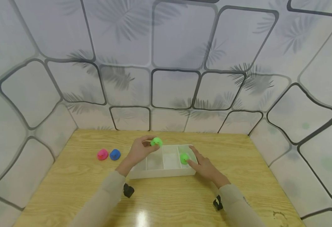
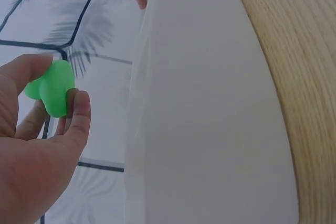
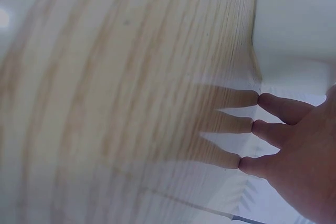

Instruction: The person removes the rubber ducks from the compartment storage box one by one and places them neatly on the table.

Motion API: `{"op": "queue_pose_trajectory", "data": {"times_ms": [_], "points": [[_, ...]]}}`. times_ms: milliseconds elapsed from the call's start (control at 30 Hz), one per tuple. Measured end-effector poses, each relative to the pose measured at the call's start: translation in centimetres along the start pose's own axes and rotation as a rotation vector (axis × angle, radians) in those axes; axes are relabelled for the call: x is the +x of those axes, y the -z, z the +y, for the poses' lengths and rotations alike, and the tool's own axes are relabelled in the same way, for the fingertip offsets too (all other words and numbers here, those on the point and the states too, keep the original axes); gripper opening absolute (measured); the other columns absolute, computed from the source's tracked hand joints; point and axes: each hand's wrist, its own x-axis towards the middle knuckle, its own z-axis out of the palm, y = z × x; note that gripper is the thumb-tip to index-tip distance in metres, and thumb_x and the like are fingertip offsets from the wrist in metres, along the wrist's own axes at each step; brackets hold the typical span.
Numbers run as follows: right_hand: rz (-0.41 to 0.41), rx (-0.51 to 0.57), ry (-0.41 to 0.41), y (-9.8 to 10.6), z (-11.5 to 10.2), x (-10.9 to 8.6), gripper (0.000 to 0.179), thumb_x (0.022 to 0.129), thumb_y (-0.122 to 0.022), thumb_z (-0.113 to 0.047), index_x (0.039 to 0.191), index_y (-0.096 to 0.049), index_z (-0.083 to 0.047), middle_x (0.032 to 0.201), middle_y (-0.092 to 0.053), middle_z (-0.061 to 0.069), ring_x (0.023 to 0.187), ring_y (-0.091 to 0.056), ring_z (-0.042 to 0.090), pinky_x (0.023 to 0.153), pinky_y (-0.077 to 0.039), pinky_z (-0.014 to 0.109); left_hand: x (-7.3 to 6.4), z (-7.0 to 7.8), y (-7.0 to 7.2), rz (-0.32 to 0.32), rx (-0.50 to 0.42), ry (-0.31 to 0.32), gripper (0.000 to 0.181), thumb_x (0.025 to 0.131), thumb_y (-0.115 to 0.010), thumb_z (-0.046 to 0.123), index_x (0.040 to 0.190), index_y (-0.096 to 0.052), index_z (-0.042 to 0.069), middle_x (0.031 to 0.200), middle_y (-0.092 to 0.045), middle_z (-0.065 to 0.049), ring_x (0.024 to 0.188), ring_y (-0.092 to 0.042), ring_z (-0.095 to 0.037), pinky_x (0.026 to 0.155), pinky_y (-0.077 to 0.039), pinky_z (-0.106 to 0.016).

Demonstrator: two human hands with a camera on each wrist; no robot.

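My left hand [image 1: 139, 151] pinches a small bright green toy duck [image 1: 156, 142] between thumb and fingertips, above the back of a white divided tray [image 1: 160, 173]. The left wrist view shows the same green duck [image 2: 58, 87] in the fingers, beside the tray's tall white wall [image 2: 210, 98]. Another green duck [image 1: 184, 158] sits in the tray's rightmost compartment. My right hand [image 1: 206, 167] is at the tray's right end, its thumb by that duck. In the right wrist view, extended fingers of the right hand [image 3: 299, 145] touch the table next to the tray.
On the wooden table [image 1: 78, 189], a pink toy duck [image 1: 102, 154] and a blue toy duck [image 1: 115, 154] lie side by side left of the tray. A patterned wall covering [image 1: 174, 88] rises behind and at both sides. Black pieces [image 1: 128, 190] hang at the wrists.
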Motion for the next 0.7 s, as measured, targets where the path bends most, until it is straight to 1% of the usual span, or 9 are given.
{"op": "queue_pose_trajectory", "data": {"times_ms": [100, 233, 400, 467, 700], "points": [[-0.002, -0.001, 0.003, -0.1, 0.1, 0.0, 0.077, 0.108, -0.048, -0.058, 0.170, -0.008, -0.037, 0.174, -0.023, 0.019, 0.155, -0.027, 0.055, 0.124, -0.021, 0.075, -0.2, -0.2, 0.9, 0.010, 0.023, -0.012, 0.046, 0.095, -0.079, 0.017, 0.137, -0.067, 0.003, 0.132, -0.070, -0.021, 0.107, -0.074, -0.026, 0.082, -0.060, -0.027], [-0.002, -0.007, 0.008, 0.0, 0.0, 0.0, 0.077, 0.108, -0.046, -0.058, 0.170, -0.008, -0.036, 0.174, -0.023, 0.021, 0.154, -0.026, 0.057, 0.123, -0.020, 0.077, -0.6, -0.6, 2.2, 0.035, 0.046, 0.010, 0.047, 0.095, -0.080, 0.019, 0.139, -0.067, 0.005, 0.134, -0.070, -0.018, 0.110, -0.073, -0.027, 0.083, -0.059, -0.025], [-0.007, -0.005, 0.010, 0.1, -0.3, -0.1, 0.077, 0.108, -0.045, -0.060, 0.170, -0.007, -0.035, 0.174, -0.021, 0.020, 0.155, -0.024, 0.057, 0.123, -0.016, 0.077, -1.3, -1.1, 4.1, 0.065, 0.061, 0.031, 0.048, 0.096, -0.079, 0.020, 0.140, -0.066, 0.007, 0.139, -0.067, -0.017, 0.118, -0.070, -0.034, 0.088, -0.059, -0.030], [-0.012, -0.003, 0.009, 0.1, -0.3, -0.1, 0.077, 0.108, -0.044, -0.061, 0.170, -0.007, -0.036, 0.175, -0.021, 0.019, 0.155, -0.023, 0.056, 0.123, -0.016, 0.077, -1.6, -1.4, 4.8, 0.079, 0.066, 0.036, 0.048, 0.096, -0.079, 0.021, 0.140, -0.066, 0.008, 0.139, -0.066, -0.018, 0.119, -0.070, -0.036, 0.088, -0.059, -0.030], [-0.007, -0.003, 0.006, 0.0, -0.2, -0.1, 0.076, 0.108, -0.044, -0.059, 0.170, -0.008, -0.035, 0.175, -0.021, 0.018, 0.155, -0.025, 0.056, 0.123, -0.019, 0.076, -2.2, -1.9, 6.6, 0.140, 0.108, 0.031, 0.046, 0.096, -0.079, 0.017, 0.137, -0.067, 0.002, 0.138, -0.068, -0.023, 0.118, -0.071, -0.039, 0.085, -0.059, -0.024]]}}
